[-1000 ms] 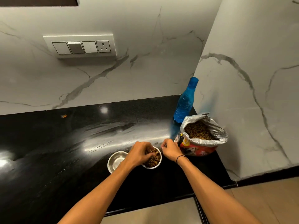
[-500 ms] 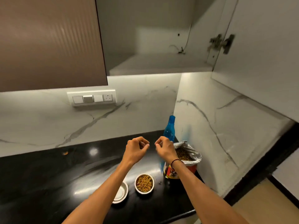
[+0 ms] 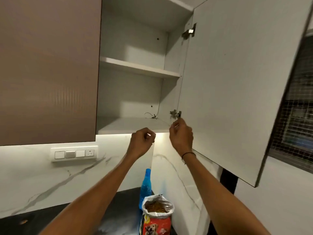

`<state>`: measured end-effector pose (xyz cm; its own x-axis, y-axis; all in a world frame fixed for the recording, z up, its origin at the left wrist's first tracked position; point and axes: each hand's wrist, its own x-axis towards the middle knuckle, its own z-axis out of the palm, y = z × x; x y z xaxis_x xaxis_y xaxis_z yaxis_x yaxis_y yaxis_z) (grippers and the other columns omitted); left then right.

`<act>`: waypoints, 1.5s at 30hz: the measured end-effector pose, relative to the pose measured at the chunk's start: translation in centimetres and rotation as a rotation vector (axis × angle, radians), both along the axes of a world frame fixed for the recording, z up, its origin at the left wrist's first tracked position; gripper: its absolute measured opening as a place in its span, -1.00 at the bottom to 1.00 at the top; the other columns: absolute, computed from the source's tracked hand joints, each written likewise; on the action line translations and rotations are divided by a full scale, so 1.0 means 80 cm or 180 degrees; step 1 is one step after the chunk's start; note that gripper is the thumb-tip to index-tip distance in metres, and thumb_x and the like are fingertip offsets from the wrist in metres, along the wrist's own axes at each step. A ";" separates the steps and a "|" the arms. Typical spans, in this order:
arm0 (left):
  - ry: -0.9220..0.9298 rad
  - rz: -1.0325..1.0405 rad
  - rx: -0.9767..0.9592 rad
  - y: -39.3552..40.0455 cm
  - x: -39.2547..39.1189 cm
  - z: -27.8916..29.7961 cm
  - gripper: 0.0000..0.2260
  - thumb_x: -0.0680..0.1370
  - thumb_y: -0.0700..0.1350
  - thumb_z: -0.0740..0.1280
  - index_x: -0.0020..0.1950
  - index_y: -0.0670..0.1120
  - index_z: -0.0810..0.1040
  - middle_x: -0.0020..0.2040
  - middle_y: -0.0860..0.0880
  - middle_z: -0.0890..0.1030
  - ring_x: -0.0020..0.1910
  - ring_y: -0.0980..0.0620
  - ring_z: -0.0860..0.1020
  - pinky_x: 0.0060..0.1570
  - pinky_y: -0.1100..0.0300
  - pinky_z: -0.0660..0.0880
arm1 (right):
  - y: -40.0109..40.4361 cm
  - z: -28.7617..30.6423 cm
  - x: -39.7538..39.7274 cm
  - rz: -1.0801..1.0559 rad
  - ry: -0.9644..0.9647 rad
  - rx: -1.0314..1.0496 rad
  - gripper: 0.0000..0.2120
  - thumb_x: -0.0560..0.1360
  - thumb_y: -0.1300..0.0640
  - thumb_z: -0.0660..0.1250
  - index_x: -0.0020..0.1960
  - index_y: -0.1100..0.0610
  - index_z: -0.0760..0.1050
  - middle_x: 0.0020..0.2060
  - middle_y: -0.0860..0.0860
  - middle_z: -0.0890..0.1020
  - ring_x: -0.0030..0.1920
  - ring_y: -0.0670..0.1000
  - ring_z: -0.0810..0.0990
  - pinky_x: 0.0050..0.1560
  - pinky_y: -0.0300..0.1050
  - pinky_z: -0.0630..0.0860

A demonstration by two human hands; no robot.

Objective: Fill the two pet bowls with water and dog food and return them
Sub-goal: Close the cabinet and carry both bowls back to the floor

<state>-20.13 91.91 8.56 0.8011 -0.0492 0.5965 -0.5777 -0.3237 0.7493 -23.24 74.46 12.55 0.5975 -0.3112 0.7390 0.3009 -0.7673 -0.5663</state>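
Observation:
Neither pet bowl is in view. The open dog food bag (image 3: 156, 217), silver inside with brown kibble, stands on the black counter (image 3: 116, 212) at the bottom. A blue water bottle (image 3: 146, 185) stands just behind it in the corner. My left hand (image 3: 141, 144) and my right hand (image 3: 181, 135) are raised side by side in front of the bottom edge of the open wall cabinet (image 3: 132, 123). Both have their fingers curled, and I see nothing in either. My right hand is just below the lower door hinge (image 3: 176, 114).
The white cabinet door (image 3: 233, 92) stands open to the right. Inside, a shelf (image 3: 138, 67) and the cabinet floor are bare except for a thin wire (image 3: 151, 116). A closed brown door (image 3: 47, 70) is on the left, with a switch panel (image 3: 74, 153) below it.
My head has tilted up from the counter to the cabinet, so both bowls dropped out of view. Both hands left the kibble bowl and rose to the cabinet's bottom edge.

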 end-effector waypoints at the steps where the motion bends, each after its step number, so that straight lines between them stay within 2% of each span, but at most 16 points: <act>1: -0.0067 -0.0048 -0.0012 -0.016 -0.011 0.014 -0.95 0.58 -0.06 0.45 -0.08 0.03 0.67 -0.26 0.02 0.74 -0.27 0.13 0.72 -0.02 -0.08 0.71 | -0.019 0.022 -0.019 -0.0095 -0.0245 -0.0071 -0.94 0.59 0.12 0.29 0.01 0.10 0.50 -0.19 0.08 0.68 -0.13 0.19 0.64 -0.15 -0.01 0.52; 4: -0.0215 -0.0216 -0.0052 -0.059 -0.042 0.046 -0.97 0.55 -0.01 0.45 -0.08 0.11 0.66 -0.23 0.03 0.74 -0.20 0.05 0.73 0.01 -0.11 0.70 | -0.079 0.074 -0.074 -0.0660 -0.1283 -0.0558 -0.86 0.54 0.16 0.29 0.08 0.14 0.52 -0.03 0.10 0.63 0.02 0.20 0.58 0.03 0.08 0.48; 7: -0.0264 -0.0318 -0.0014 -0.099 -0.072 0.066 -0.94 0.52 0.01 0.43 -0.05 0.08 0.69 -0.22 0.01 0.73 -0.17 0.00 0.73 0.04 -0.11 0.69 | -0.139 0.117 -0.126 -0.1666 -0.1863 -0.0475 -0.56 0.52 0.10 0.30 0.39 0.10 0.44 0.36 0.14 0.47 0.32 0.19 0.46 0.32 0.13 0.33; 10: -0.0239 -0.0420 -0.0100 -0.135 -0.101 0.077 -0.84 0.47 0.07 0.43 -0.02 0.05 0.70 -0.22 0.01 0.74 -0.16 0.01 0.73 0.06 -0.10 0.69 | -0.196 0.143 -0.161 -0.2239 -0.1442 0.0400 -0.22 0.47 -0.03 0.34 0.62 0.08 0.14 0.59 0.24 0.19 0.56 0.25 0.25 0.52 0.21 0.19; 12: -0.0219 -0.0512 -0.0097 -0.153 -0.117 0.078 -0.84 0.47 0.09 0.46 -0.01 0.07 0.70 -0.21 0.00 0.74 -0.14 0.01 0.73 0.07 -0.11 0.69 | -0.219 0.139 -0.171 -0.1818 -0.0686 0.1214 -0.10 0.46 -0.25 0.37 0.63 0.09 0.11 0.57 0.24 0.22 0.53 0.31 0.31 0.45 0.28 0.30; 15: -0.0322 -0.0637 -0.0032 -0.172 -0.138 0.085 -0.79 0.53 0.09 0.51 0.08 0.02 0.70 -0.14 0.01 0.73 -0.08 0.02 0.71 0.09 -0.12 0.68 | -0.219 0.124 -0.188 -0.0575 -0.0007 0.1921 -0.23 0.47 -0.37 0.39 0.42 0.19 0.39 0.36 0.20 0.52 0.34 0.33 0.52 0.32 0.21 0.48; 17: -0.0393 -0.0784 -0.0040 -0.175 -0.152 0.096 -0.73 0.57 0.13 0.48 0.17 0.00 0.68 -0.02 0.04 0.71 0.03 0.05 0.69 0.11 -0.13 0.69 | -0.207 0.118 -0.196 -0.0364 -0.0061 0.1871 -0.30 0.54 -0.27 0.37 0.46 0.21 0.39 0.41 0.20 0.51 0.40 0.30 0.48 0.38 0.15 0.42; 20: -0.0418 -0.1107 -0.0029 -0.167 -0.171 0.126 -0.61 0.64 0.16 0.37 0.39 0.01 0.57 0.19 0.08 0.63 0.21 0.11 0.62 0.16 -0.10 0.68 | -0.157 0.111 -0.211 -0.0437 -0.0063 0.1472 -0.37 0.60 -0.15 0.34 0.53 0.19 0.34 0.39 0.25 0.52 0.40 0.33 0.47 0.38 0.14 0.41; 23: -0.0606 -0.1186 -0.0037 -0.146 -0.188 0.165 -0.53 0.64 0.19 0.32 0.51 0.05 0.45 0.26 0.14 0.57 0.27 0.13 0.58 0.13 0.10 0.64 | -0.088 0.091 -0.215 -0.0305 -0.0330 0.0696 -0.57 0.60 -0.03 0.33 0.37 0.17 0.43 0.16 0.22 0.65 0.19 0.31 0.60 0.19 0.14 0.49; 26: -0.0938 -0.0498 0.0081 -0.100 -0.184 0.184 -0.51 0.59 0.16 0.43 0.46 0.02 0.46 0.28 0.03 0.62 0.21 0.09 0.61 0.15 0.22 0.59 | -0.014 0.076 -0.200 0.0422 -0.0388 0.0205 -0.59 0.48 -0.09 0.38 0.29 0.00 0.46 0.03 0.03 0.74 0.06 0.18 0.70 0.14 0.14 0.61; 28: -0.0955 -0.0080 -0.0076 -0.053 -0.171 0.183 -0.58 0.58 0.04 0.49 0.39 -0.06 0.55 0.21 -0.01 0.68 0.13 0.06 0.67 0.16 0.16 0.63 | 0.026 0.071 -0.181 0.0845 -0.0313 -0.0014 -0.53 0.43 -0.11 0.38 0.31 -0.07 0.46 0.08 -0.02 0.72 0.09 0.10 0.70 0.16 0.11 0.63; 32: -0.0899 0.0670 -0.0115 0.062 -0.138 0.168 -0.78 0.55 -0.07 0.53 0.15 -0.11 0.67 -0.02 0.01 0.73 -0.05 0.11 0.69 0.03 0.17 0.67 | 0.103 0.056 -0.118 0.1565 0.0060 -0.0300 -0.36 0.46 0.01 0.50 0.46 -0.01 0.31 0.33 0.10 0.39 0.31 0.18 0.48 0.32 0.16 0.53; 35: -0.0636 0.1453 -0.0189 0.138 -0.113 0.158 -0.71 0.46 0.06 0.62 0.02 -0.09 0.70 -0.18 0.05 0.67 -0.19 0.12 0.65 -0.20 0.34 0.52 | 0.167 0.049 -0.063 0.1261 0.0294 -0.0553 -0.23 0.46 -0.07 0.54 0.50 0.06 0.21 0.39 0.20 0.29 0.33 0.29 0.38 0.22 0.15 0.48; 39: -0.0335 0.2439 0.0325 0.192 -0.075 0.154 -0.58 0.38 0.32 0.57 -0.23 -0.01 0.60 -0.35 0.07 0.59 -0.35 0.12 0.54 -0.36 0.21 0.38 | 0.231 0.046 0.001 0.0611 0.0369 -0.0500 -0.12 0.41 -0.21 0.55 0.50 0.15 0.20 0.40 0.27 0.28 0.32 0.31 0.33 0.18 0.12 0.49; 42: -0.0267 0.2644 0.0697 0.203 -0.045 0.162 -0.58 0.45 0.32 0.51 -0.27 0.00 0.53 -0.39 0.05 0.53 -0.39 0.10 0.47 -0.42 0.21 0.24 | 0.262 0.044 0.046 0.0356 0.0394 -0.0472 -0.07 0.40 -0.24 0.54 0.52 0.15 0.16 0.42 0.29 0.26 0.35 0.31 0.30 0.21 0.14 0.54; 45: -0.0175 0.2706 0.0830 0.218 -0.013 0.164 -0.56 0.48 0.34 0.47 -0.24 -0.03 0.59 -0.37 0.02 0.57 -0.36 0.04 0.56 -0.39 0.19 0.29 | 0.284 0.044 0.080 0.0220 0.0376 -0.0455 -0.06 0.39 -0.23 0.55 0.52 0.13 0.14 0.44 0.29 0.23 0.36 0.31 0.28 0.18 0.12 0.58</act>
<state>-21.15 109.33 21.68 0.5992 0.4093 0.6881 -0.0974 -0.8158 0.5701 -16.85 97.21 16.06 0.6989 -0.1634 0.6963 0.2935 -0.8223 -0.4875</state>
